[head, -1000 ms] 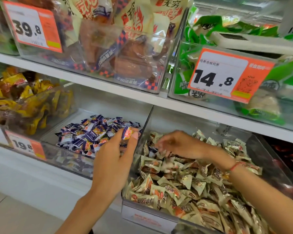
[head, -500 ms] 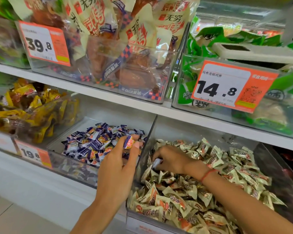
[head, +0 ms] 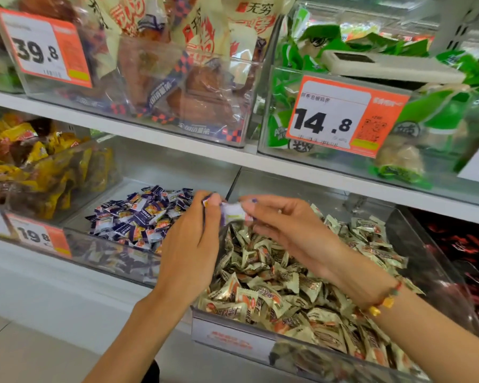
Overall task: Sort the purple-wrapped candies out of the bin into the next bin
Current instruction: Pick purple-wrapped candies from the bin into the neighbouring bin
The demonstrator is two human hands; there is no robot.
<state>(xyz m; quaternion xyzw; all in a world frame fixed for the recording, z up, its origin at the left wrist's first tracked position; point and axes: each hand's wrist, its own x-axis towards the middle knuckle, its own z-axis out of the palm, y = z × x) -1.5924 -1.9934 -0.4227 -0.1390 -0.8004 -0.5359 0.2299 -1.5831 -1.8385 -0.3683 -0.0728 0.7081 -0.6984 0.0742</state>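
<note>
A clear bin (head: 440, 261) on the lower shelf is heaped with beige-wrapped candies (head: 277, 288). The clear bin to its left (head: 78, 233) holds a pile of purple-wrapped candies (head: 138, 214). My left hand (head: 194, 244) is raised over the divider between the two bins and pinches a purple-wrapped candy (head: 208, 199) at its fingertips. My right hand (head: 285, 228) is lifted above the beige pile and pinches a second purple-and-white candy (head: 234, 212), which touches my left fingers. The two hands meet at this candy.
A bin of yellow packets (head: 39, 164) stands at the far left with a 19.8 price tag (head: 36, 236). The upper shelf (head: 177, 139) carries bins of bagged snacks with 39.8 (head: 39, 48) and 14.8 (head: 340, 117) tags. Dark red packets (head: 465, 244) lie at the right.
My right hand has come up out of the beige pile with a purple-and-white candy and moved left to meet my left hand, which still holds its candy above the divider.
</note>
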